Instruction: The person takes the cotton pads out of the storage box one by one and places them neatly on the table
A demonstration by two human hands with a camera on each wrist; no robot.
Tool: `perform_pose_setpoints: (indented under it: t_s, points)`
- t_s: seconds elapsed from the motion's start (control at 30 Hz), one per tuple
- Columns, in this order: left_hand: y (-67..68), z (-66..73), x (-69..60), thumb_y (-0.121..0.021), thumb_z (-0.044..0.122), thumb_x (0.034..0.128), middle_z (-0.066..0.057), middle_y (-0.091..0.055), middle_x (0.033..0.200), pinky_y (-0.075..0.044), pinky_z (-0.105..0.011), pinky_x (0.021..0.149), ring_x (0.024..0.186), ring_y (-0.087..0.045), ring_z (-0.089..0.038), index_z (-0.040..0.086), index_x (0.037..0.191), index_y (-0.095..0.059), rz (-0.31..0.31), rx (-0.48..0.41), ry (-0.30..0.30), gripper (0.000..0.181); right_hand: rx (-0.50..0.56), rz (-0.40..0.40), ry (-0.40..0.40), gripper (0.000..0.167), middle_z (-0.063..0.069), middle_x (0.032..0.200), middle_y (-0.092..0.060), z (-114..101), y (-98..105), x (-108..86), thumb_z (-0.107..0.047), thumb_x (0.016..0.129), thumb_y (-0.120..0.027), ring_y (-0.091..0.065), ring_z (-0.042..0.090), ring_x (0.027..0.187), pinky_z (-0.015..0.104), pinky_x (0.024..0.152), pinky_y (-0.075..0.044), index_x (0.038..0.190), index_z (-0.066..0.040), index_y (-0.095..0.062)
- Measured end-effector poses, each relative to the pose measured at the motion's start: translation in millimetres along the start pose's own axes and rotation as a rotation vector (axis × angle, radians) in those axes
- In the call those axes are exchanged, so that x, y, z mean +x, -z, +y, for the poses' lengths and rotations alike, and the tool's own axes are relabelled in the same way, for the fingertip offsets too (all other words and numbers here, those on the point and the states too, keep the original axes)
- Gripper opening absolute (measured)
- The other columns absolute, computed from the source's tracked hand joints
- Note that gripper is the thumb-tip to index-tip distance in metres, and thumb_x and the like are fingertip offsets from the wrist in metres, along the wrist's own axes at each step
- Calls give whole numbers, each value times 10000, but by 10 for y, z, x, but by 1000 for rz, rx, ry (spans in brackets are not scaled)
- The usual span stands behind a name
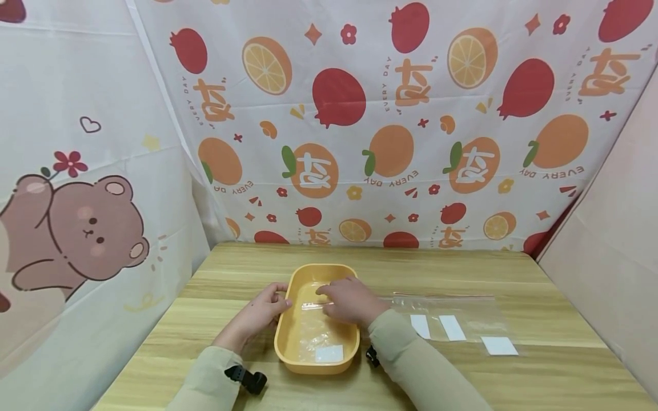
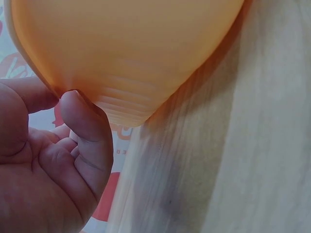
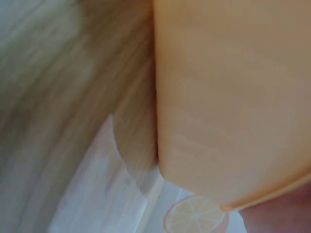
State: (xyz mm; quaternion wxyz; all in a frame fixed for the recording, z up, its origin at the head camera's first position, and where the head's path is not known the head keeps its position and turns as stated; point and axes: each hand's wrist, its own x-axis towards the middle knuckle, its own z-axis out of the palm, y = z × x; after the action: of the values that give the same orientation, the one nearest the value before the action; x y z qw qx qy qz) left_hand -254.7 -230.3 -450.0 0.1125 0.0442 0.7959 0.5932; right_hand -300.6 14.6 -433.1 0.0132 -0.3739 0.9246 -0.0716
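Note:
A yellow rectangular tray [image 1: 317, 368] with rounded corners sits on the table. My left hand [image 1: 260, 313] pinches its left rim; in the left wrist view the thumb [image 2: 80, 114] presses the tray wall [image 2: 136, 53]. Inside the tray lies a clear zip-seal bag [image 1: 315, 330] with a white label [image 1: 329, 354] at its near end. My right hand [image 1: 352, 299] reaches over the right rim into the tray, beside the bag's zip edge, thumb and finger apart. In the right wrist view the tray's outer wall [image 3: 228, 107] hides most of that hand.
To the right, several clear zip-seal bags [image 1: 475, 308] lie overlapped on the wooden table [image 1: 555, 365], with white labels [image 1: 500, 346]. The right sleeve partly covers them. A fruit-print cloth [image 1: 354, 165] hangs behind the table's far edge, with more cloth at both sides.

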Motion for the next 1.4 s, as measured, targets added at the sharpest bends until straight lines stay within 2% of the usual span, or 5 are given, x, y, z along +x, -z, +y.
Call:
perform_pose_setpoints:
  t_s: [0.37,0.6,0.9,1.13,1.4]
  points:
    - [0,32,-4,-540,139,1054,-190,-571,1007,-542,-381,637,790,-650,-271,29,1447,-413,14,7,8,427,-160,-71,-42,425,-126,904,-587,-63,-16,41,-282,784,-782,-541,93,897,415,976,-359,1195,-303,-673]
    - [5,33,-15,-540,130,1051,-184,-571,999,-545,-385,634,792,-651,-268,20,1442,-412,13,8,3,426,-157,-103,-67,409,-101,1027,-693,-94,-26,65,-279,809,-772,-621,113,979,460,978,-377,1208,-301,-685]
    - [13,9,-11,-532,115,1049,-188,-575,979,-531,-363,611,751,-631,-255,-2,1440,-397,-4,19,-16,429,-40,-74,-105,300,-114,1209,-701,-100,-68,61,-222,1020,-546,-625,156,1157,548,1128,-287,1248,-342,-699]
    - [14,7,-9,-526,115,1054,-190,-575,980,-538,-370,619,757,-640,-261,-3,1449,-387,-8,16,-16,435,46,50,-34,328,-156,896,-689,-33,-80,55,-192,929,-678,-575,81,762,326,789,-465,1213,-351,-718]
    - [18,15,-12,-541,134,1050,-192,-580,970,-541,-363,615,757,-640,-264,-8,1443,-389,-20,15,-19,444,374,142,-32,383,-159,805,-632,21,-33,11,-168,937,-706,-575,21,710,233,655,-488,1303,-273,-670]
